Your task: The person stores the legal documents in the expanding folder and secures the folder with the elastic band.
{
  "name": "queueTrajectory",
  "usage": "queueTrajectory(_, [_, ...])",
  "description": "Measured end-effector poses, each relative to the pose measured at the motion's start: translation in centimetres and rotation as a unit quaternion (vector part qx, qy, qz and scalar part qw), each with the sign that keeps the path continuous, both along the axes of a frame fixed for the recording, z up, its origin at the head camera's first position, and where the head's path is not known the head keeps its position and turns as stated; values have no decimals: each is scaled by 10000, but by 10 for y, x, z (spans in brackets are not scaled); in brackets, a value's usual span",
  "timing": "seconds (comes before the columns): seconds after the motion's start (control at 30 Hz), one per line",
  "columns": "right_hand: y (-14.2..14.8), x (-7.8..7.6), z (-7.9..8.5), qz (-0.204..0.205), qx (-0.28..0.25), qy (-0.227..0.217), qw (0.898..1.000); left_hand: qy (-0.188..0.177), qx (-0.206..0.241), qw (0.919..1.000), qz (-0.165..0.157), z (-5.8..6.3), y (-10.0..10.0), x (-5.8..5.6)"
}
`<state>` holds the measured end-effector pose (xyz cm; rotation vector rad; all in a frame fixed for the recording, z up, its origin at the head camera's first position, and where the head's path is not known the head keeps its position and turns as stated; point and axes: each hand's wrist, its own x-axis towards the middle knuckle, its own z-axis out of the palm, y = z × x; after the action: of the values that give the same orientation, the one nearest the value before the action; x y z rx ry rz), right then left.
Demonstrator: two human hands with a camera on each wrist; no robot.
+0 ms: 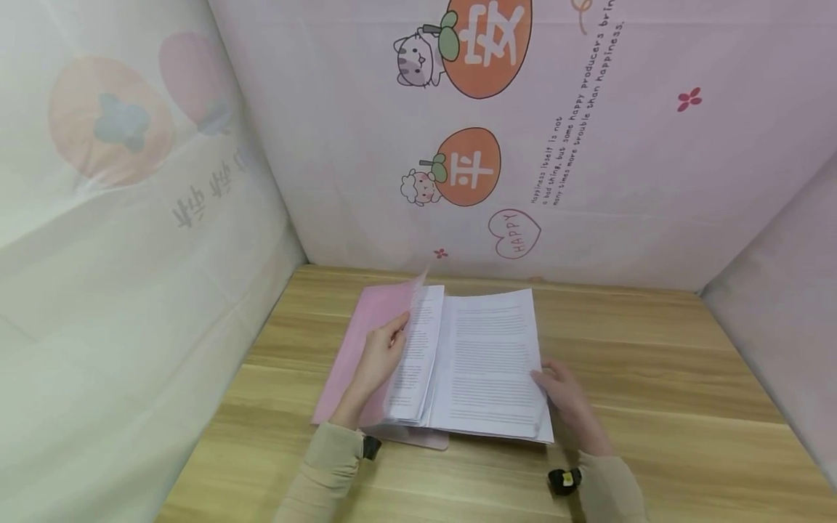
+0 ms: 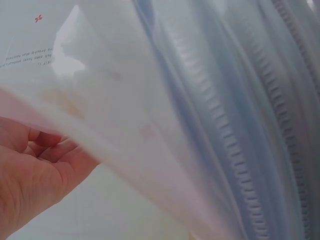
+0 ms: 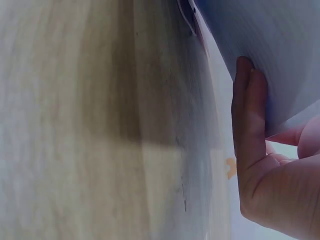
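A pink folder lies spread on the table, with printed sheets on its right side and more printed pages at its middle. My left hand holds the raised edge of the pink cover. In the left wrist view, clear plastic sleeves with ribbed edges fan out beside that hand; its fingertips are partly hidden behind the plastic. At the right edge of the sheets, my right hand pinches the paper, thumb on one face and fingers on the other.
A wood-grain table carries the folder. White printed cloth walls rise behind it and on both sides. Each wrist wears a small black device.
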<state>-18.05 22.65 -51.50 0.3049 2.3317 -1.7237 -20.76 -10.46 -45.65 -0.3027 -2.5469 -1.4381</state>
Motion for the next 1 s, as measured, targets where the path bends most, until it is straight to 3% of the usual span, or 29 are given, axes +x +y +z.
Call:
queueTrajectory(0.7, [-12,-1,-1,355,-28,133,9993,-57,5,10000,19,-1,2,1])
queueTrajectory(1.0, [-13,1,-5,490,259,268,9981,-77,-2,10000,12,1,2,2])
